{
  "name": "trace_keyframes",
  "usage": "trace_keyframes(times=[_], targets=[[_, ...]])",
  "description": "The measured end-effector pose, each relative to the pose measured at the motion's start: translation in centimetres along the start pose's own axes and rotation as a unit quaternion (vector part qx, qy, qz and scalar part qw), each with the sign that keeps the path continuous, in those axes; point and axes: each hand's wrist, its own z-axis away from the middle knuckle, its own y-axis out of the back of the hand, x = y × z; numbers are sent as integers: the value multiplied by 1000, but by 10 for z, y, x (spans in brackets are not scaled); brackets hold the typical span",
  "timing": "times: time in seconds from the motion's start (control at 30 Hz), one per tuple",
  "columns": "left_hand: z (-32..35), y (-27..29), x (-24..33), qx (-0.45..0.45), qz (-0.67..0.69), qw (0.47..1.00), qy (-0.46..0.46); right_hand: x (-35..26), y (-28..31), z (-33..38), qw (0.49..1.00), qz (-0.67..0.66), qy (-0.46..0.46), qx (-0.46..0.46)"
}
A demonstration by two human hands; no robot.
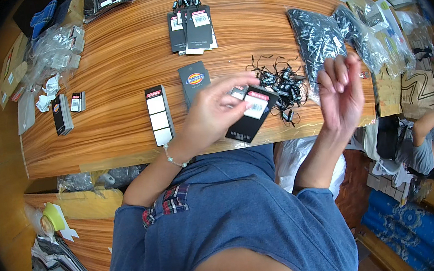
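Note:
My left hand [213, 112] holds a black hang tag [252, 117] with a white barcode sticker, lifted just above the wooden table's [114, 67] front edge. My right hand [340, 92] is raised to its right, fingers curled and pinched together; what it pinches is too small to make out. Between and behind the hands lies a tangled heap of black string fasteners [281, 83]. Another black tag [194, 81] lies flat behind my left hand, and a strip of white stickers [159, 115] lies to its left.
A stack of finished black tags with strings [191, 28] sits at the far middle. Clear bags of black fasteners [323, 37] lie at the right, crumpled plastic bags [52, 49] and small tag stacks [62, 114] at the left. Another person [429, 139] sits low right.

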Motion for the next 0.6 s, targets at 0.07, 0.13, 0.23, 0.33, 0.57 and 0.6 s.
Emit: trace_keyframes(times=[0.07,0.13,0.23,0.33,0.57,0.6], targets=[[-1,3,16,36,-16,999,17,-6,-15,6,969,238,60,-33],[-7,5,15,73,-44,995,-59,1,-36,16,901,427,72,5],[-9,4,24,89,-56,993,-60,20,-48,18,798,599,54,32],[-9,3,27,95,-51,992,-61,35,-42,18,755,652,62,20],[-8,6,28,99,-40,993,-52,48,-49,17,703,705,85,-36],[-8,6,27,102,-40,992,-56,50,-48,17,703,705,85,-37]])
